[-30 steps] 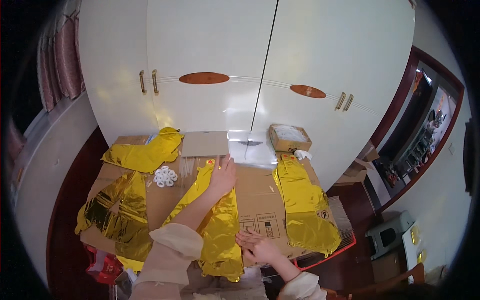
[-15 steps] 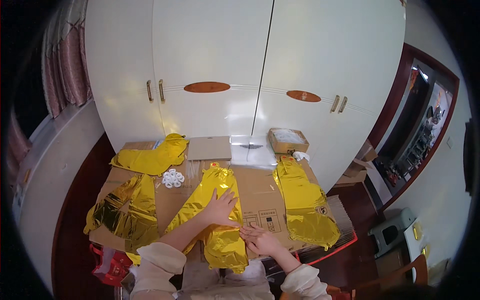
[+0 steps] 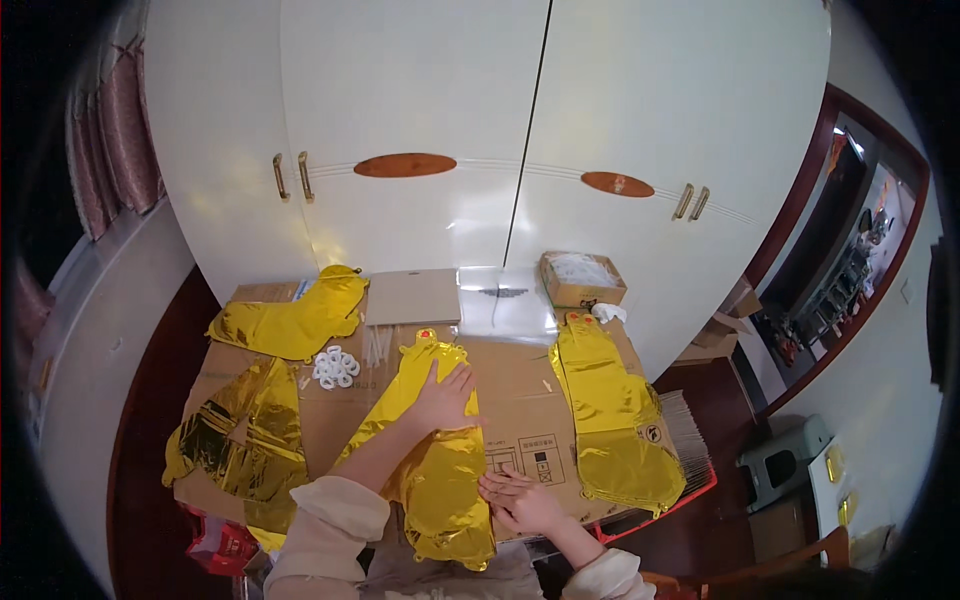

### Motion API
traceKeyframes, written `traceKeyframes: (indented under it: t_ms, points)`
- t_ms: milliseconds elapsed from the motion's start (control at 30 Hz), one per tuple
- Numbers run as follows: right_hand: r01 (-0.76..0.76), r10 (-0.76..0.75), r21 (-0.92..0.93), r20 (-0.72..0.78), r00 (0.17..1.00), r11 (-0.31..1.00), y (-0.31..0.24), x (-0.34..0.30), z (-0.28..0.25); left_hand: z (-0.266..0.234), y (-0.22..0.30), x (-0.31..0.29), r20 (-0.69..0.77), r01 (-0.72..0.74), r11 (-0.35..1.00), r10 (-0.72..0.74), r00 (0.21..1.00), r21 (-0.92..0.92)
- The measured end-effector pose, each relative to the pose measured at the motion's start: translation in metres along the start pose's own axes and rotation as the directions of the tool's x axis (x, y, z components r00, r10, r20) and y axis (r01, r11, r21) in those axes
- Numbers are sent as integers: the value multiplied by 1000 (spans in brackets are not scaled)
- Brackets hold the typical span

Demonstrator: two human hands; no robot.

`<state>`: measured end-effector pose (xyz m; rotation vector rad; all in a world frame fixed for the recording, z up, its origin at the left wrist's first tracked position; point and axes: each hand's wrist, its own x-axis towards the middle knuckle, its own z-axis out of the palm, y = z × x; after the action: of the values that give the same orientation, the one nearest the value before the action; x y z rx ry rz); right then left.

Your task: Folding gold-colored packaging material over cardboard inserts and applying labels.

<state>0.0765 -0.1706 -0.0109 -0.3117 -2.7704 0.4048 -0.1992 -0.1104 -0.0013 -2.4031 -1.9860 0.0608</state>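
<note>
Looking down from the head view: left hand (image 3: pixel 443 398) lies flat, fingers spread, on the upper half of the gold foil balloon (image 3: pixel 437 455), gripping nothing. Balloon's long axis runs away from the person on the cardboard sheet (image 3: pixel 520 400); right hand (image 3: pixel 522 503), open and empty, rests at its lower right edge, nearer the body.

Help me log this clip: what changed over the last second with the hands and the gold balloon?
The left hand slid back along the middle gold foil balloon, from near its far end to its middle, and lies flat on it. The right hand stayed at the balloon's near right edge. The other gold balloons, the white rings and the small box did not move.
</note>
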Motion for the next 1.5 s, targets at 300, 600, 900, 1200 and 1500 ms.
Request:
traceKeyframes:
  t_ms: [300,600,900,1200,1500]
  points:
    - [-3,3,-8,9,1000,1000,-1,4,-5,14,-30,32,-63,31,999,-32,998,-24]
    - [2,0,81,-22,1000,997,-2,14,-14,-50,-64,-47,-243,43,944,-128,962,-328]
    - [212,-210,-21,69,975,977,-13,136,-3,-55,-8,-259,-59,539,813,-563,824,-219]
    - [227,-203,-118,186,961,967,-2,146,40,-24,7,-272,-71,663,658,-727,683,-356]
    - [259,-245,-99,130,961,961,9,139,42,-2,1,-276,-208,552,674,-706,677,-491]
